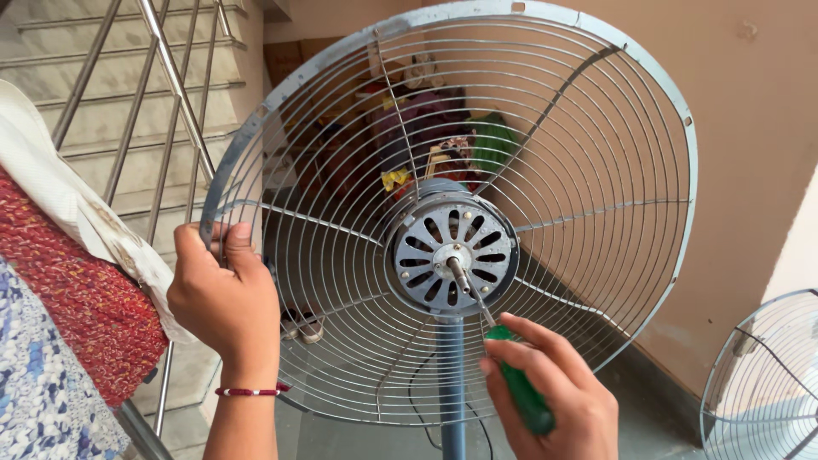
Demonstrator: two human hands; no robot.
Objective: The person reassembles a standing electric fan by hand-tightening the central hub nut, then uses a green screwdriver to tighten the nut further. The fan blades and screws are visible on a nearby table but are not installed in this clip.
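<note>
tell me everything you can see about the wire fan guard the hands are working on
The fan guard is a round, dished cage of thin grey metal wires with radial ribs and a flat outer rim. It stands upright on a blue pole around a slotted motor hub. The left hand grips its rim; the right hand holds a green-handled screwdriver at the hub.

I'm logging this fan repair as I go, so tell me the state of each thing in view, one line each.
Rear fan guard: upright on its stand, front open, no blades showing.
Motor housing: exposed, vented face and shaft uncovered.
Screwdriver: held, tip near the motor shaft.
Left hand: gripping the guard's rim.
Right hand: closed on the green screwdriver handle.
Second guard: detached, at lower right.
Cloths: draped over the stair railing.
</note>
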